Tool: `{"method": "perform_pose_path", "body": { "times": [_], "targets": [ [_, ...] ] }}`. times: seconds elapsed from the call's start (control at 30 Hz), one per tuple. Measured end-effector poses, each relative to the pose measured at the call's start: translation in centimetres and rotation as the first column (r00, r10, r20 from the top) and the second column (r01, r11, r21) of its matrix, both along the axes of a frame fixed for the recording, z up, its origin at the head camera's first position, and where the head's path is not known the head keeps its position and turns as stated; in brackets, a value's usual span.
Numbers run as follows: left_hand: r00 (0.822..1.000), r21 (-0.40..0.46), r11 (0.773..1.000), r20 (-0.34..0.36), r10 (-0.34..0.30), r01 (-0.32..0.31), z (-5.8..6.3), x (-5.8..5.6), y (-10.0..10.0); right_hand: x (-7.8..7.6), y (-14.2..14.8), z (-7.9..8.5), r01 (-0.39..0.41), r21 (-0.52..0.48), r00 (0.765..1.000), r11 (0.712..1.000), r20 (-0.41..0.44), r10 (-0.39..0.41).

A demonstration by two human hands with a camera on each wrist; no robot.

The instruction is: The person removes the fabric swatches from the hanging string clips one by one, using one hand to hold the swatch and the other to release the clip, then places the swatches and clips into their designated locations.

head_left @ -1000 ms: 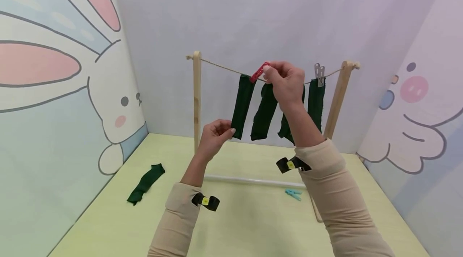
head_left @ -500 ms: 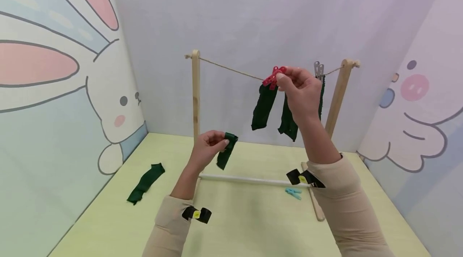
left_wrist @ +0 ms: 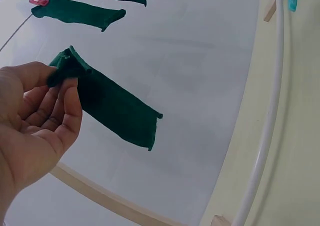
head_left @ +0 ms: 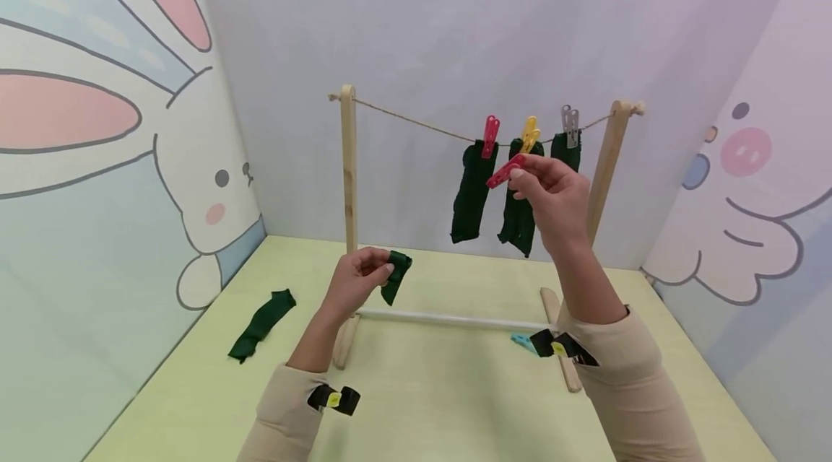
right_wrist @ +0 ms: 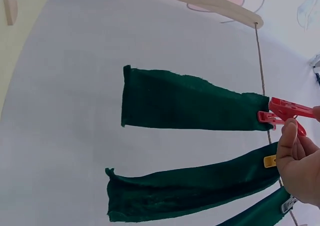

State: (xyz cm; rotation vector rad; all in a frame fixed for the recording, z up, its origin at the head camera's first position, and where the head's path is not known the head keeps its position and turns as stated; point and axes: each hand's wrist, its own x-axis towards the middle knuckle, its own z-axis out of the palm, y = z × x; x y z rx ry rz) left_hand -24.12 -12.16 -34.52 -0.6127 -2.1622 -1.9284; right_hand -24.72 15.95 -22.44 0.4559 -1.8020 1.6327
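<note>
My left hand (head_left: pixel 354 279) pinches one end of a dark green cloth strip (left_wrist: pixel 120 108), low and in front of the left post; the strip's other end hangs free. A red clothespin (head_left: pixel 505 171) is pinched between thumb and fingers of my right hand (head_left: pixel 560 198), in front of the hung cloths. On the rope (head_left: pixel 416 120) hang three green strips: one under another red clothespin (head_left: pixel 490 136), one under a yellow clothespin (head_left: pixel 530 134), one under a grey clothespin (head_left: pixel 570 126). My right hand partly covers the last two strips in the head view.
Two wooden posts (head_left: pixel 349 173) carry the rope, and a white bar (head_left: pixel 448 320) joins their feet. Another green strip (head_left: pixel 263 325) lies on the table (head_left: pixel 416 404) at left. A light blue clothespin (head_left: pixel 523 341) lies near the right foot, partly behind the wrist strap.
The green strip in my left hand has come off the rope, moving down and left. My right hand has moved right and down with the red clothespin, away from the line.
</note>
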Motion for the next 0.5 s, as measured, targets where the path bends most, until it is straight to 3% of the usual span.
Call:
{"method": "perform_pose_path", "body": {
  "times": [0.17,0.5],
  "targets": [
    [1.000,-0.021,1.000,-0.011,0.003,-0.003,0.2,0.8,-0.3,0.1,0.7,-1.1,-0.011,-0.009,1.000,1.000,0.018,0.011],
    [1.000,-0.012,1.000,0.019,0.024,-0.023,-2.7,-0.6,-1.0,0.5,1.8,-2.7,-0.033,-0.037,0.999,0.999,0.009,0.034]
  ]
}}
